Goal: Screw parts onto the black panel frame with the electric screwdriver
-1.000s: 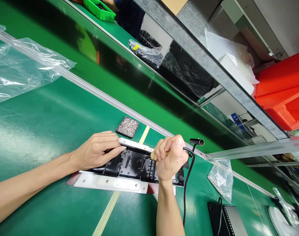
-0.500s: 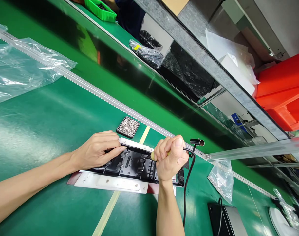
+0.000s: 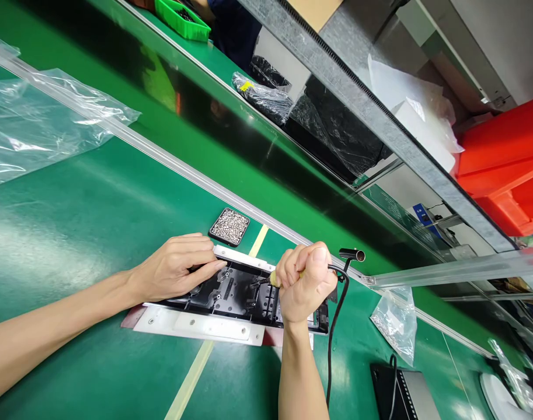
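My right hand (image 3: pixel 305 281) is closed around the yellow handle of a soldering iron (image 3: pixel 274 279), whose black cord comes out beside my thumb. The iron's metal tip points left and down into a black plastic housing (image 3: pixel 231 291); exact contact is too small to make out. That housing lies in a white fixture (image 3: pixel 196 324) with a dark red base. My left hand (image 3: pixel 178 262) rests on the housing's left end, fingers stretched over the far rim and thumb reaching over the inner edge. Just beyond stands a small black tray (image 3: pixel 229 226) full of tiny metal pieces.
A black tubular holder (image 3: pixel 352 254) stands right of my right hand, near a clear bag (image 3: pixel 397 321) of small parts. A dark box (image 3: pixel 406 391) lies lower right. Plastic sheeting (image 3: pixel 51 122) covers the left. A metal rail crosses behind; a person sits beyond it.
The whole view has shifted very slightly. Both hands, the soldering iron and the housing keep the same positions relative to one another.
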Motion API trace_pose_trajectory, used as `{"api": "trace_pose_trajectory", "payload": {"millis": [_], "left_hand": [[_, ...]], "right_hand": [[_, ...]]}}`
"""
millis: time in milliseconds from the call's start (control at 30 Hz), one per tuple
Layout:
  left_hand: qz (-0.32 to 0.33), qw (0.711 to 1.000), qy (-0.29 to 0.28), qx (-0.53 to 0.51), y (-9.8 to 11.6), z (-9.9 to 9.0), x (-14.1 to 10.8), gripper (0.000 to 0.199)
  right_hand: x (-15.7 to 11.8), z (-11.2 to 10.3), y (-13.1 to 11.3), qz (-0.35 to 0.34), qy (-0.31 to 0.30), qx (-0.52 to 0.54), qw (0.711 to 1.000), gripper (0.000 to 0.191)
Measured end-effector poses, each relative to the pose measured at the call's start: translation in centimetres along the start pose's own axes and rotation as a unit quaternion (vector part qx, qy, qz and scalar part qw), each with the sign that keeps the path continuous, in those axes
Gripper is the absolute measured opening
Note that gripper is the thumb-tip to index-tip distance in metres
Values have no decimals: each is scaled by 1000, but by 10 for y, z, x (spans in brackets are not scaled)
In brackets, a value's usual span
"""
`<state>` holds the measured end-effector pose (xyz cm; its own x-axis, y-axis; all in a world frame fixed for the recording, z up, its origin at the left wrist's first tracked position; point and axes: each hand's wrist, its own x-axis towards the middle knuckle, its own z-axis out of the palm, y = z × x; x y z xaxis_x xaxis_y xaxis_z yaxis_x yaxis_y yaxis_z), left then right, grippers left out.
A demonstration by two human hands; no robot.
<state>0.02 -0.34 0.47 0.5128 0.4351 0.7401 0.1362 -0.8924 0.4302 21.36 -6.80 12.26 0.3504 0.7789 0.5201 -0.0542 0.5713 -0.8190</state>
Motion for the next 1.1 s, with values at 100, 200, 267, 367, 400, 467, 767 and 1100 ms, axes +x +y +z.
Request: {"api": "trace_pose_trajectory", "payload": {"millis": [100,200,267,367,400,467,767,1100], "left_hand": [[2,1000,0,4,-1,1,0,41],[0,1000,-3,3,-2,1,-1,41],[1,1000,-4,3,-2,1,-1,41],[-1,1000,-3,3,-2,1,-1,41],[-2,1000,-2,3,-2,1,-1,41],[-5,1000,-1,4,-1,1,-1,42],[1,1000,-2,-1,-3,2,-1,41],[4,1000,-1,-1,-2,1,-1,40]], "right_hand": [[0,1,0,-4,-4,0,1000,59],[1,1,0,-2,-5,12,1000,57],[1,1,-1,-1,-6,22,1000,56],[1,1,-1,-1,-4,24,1000,56],[1,1,-1,-1,-2,23,1000,57],[0,1,-1,2,-1,24,1000,58],[1,0,-1,14,-11,40,999,53],[1,2,-2,6,0,36,999,59]]}}
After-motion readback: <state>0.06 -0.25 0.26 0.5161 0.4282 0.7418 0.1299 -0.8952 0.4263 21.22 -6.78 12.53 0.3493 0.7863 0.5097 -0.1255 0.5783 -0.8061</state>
